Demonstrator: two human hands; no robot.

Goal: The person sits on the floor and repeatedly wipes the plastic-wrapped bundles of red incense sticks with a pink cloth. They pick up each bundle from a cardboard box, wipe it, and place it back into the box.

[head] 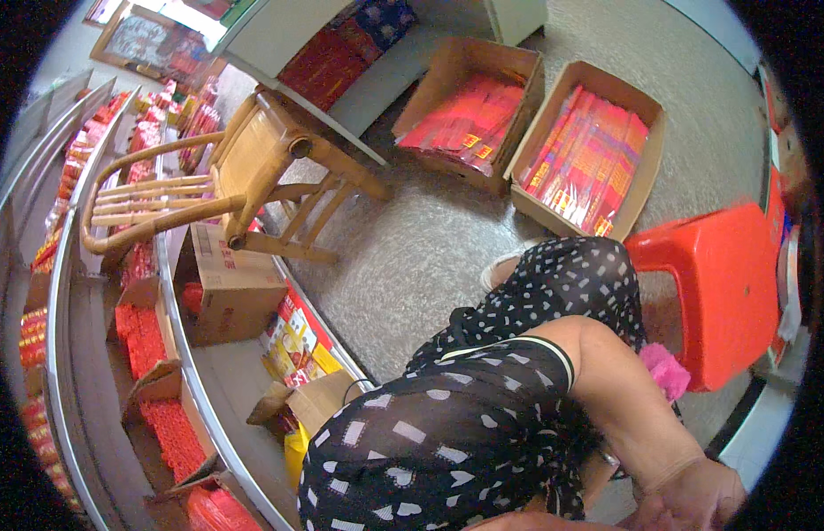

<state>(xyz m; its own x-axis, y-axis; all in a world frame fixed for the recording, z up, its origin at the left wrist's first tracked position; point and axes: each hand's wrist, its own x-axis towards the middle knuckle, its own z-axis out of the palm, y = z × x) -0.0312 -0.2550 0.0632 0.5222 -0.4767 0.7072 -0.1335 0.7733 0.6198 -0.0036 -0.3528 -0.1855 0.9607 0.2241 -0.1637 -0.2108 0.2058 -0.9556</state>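
My left arm reaches from a black patterned sleeve to the lower right. My left hand [701, 494] is partly cut off by the bottom edge, and what its fingers hold, if anything, cannot be told. Part of my other arm shows at the bottom edge; my right hand is out of view. A fuzzy pink item [665, 373] lies behind my left forearm, near a red plastic stool [730, 292]. Beyond my knee stand two open cardboard boxes, the right one [641, 192] and the left one [452, 63], both filled with red packets [588, 159] in clear wrapping.
A bamboo chair [256, 143] stands by long shelves [170, 285] at the left, which hold red goods in cardboard trays. A cardboard carton [236, 285] sits on the low shelf. A pale cabinet [272, 40] stands at the top. Speckled floor [385, 279] shows between chair and boxes.
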